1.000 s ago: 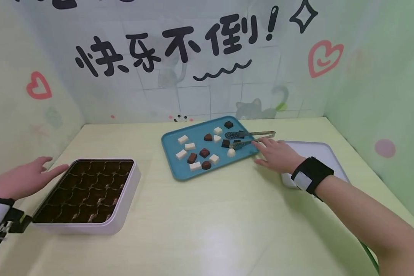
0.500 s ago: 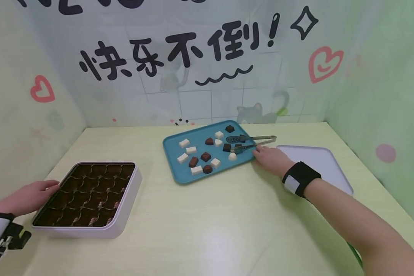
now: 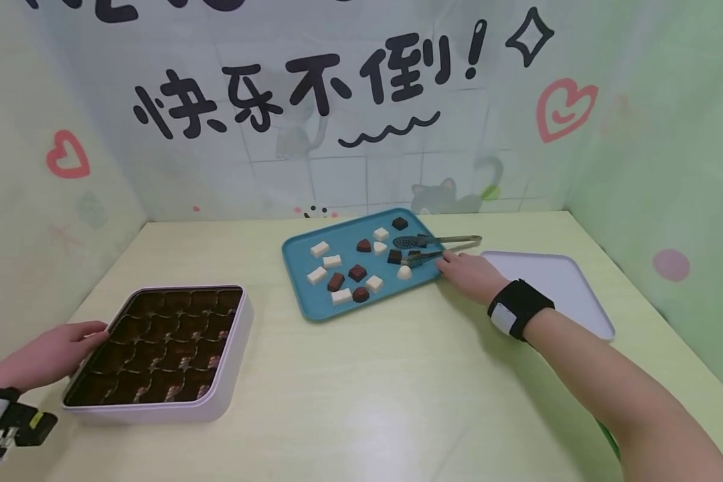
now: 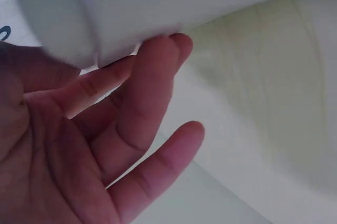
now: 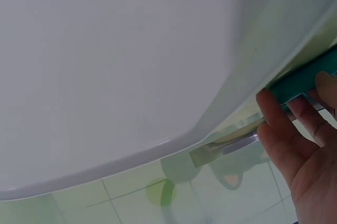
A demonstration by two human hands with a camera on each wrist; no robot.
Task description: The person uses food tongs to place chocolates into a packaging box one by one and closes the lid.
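Note:
At the left, my left hand (image 3: pixel 60 351) holds the side of a white box (image 3: pixel 231 368), thumb at the rim and fingers against the outer wall (image 4: pixel 184 3). A dark brown insert (image 3: pixel 163 351) with wavy-edged compartments fills the box. At the back, my right hand (image 3: pixel 472 276) grips the right edge of a blue tray (image 3: pixel 304 294). In the right wrist view, the tray edge (image 5: pixel 300 82) lies between thumb and fingers. White chocolates (image 3: pixel 316 275) and brown chocolates (image 3: pixel 357 272) are spread over the tray. Metal tongs (image 3: pixel 458 239) lie across its right edge, beside my right fingers.
A pale lilac tray (image 3: pixel 557 284) lies at the right, partly behind my right hand and wristband. The pale wooden table (image 3: pixel 361 395) is bounded by printed cloth walls (image 3: pixel 187 174) at the back and sides.
My left hand has come down onto the box's side, and the box has shifted slightly right and nearer. My right hand has moved left and closed on the blue tray's edge.

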